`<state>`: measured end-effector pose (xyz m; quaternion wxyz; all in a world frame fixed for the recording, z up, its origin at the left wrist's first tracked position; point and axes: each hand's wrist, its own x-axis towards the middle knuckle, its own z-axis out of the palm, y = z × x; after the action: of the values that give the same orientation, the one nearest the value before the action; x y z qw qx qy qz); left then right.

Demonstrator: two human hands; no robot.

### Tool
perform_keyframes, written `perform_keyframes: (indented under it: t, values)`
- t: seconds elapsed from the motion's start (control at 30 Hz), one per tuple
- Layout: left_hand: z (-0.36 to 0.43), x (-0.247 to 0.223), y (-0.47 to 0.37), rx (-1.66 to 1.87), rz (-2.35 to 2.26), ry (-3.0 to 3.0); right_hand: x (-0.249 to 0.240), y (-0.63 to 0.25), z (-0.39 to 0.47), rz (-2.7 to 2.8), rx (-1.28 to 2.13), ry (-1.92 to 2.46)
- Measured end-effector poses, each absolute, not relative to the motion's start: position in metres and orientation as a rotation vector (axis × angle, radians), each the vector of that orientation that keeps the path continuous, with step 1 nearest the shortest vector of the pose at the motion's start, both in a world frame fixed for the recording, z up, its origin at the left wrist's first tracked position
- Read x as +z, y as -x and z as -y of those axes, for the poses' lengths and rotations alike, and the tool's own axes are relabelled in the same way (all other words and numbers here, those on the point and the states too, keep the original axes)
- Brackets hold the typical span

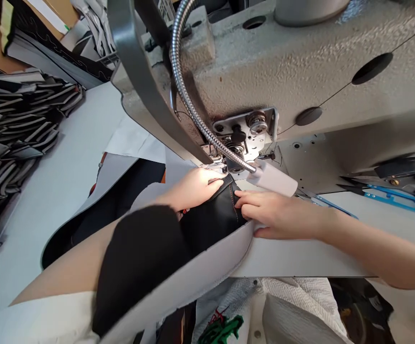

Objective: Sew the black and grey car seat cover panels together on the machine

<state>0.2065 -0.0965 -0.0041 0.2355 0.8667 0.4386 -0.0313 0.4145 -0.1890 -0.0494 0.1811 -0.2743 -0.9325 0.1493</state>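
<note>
Black material with a perforated strip and a red stitched seam lies under the sewing machine's needle area. My left hand holds its upper left part close to the presser foot, thumb and fingers together on the strip. On the seam's right side, my right hand presses the material with bent fingertips, fingers slightly apart, nothing gripped between them. A grey-backed edge of the piece curves below both hands. The lamp head hangs just above my right hand.
Blue-handled snips and another blue tool lie to the right. Stacks of cut pieces fill the far left. The machine arm spans the top, with a curved grey bar and metal hose before it.
</note>
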Motion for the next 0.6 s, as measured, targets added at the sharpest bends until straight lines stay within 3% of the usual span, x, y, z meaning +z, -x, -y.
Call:
perform_keyframes:
  t: [0.2, 0.43, 0.6]
  values:
    - [0.078, 0.005, -0.197, -0.184, -1.348, -2.253, -0.061, -0.346, 0.197, 2.681, -0.258, 0.824]
    - [0.115, 0.028, -0.186, -0.798, -1.219, -2.796, -0.06, -0.348, 0.198, 2.608, -0.065, 0.844]
    - [0.124, 0.027, -0.18, -0.907, -1.209, -2.973, -0.06, -0.357, 0.202, 2.626, -0.055, 0.956]
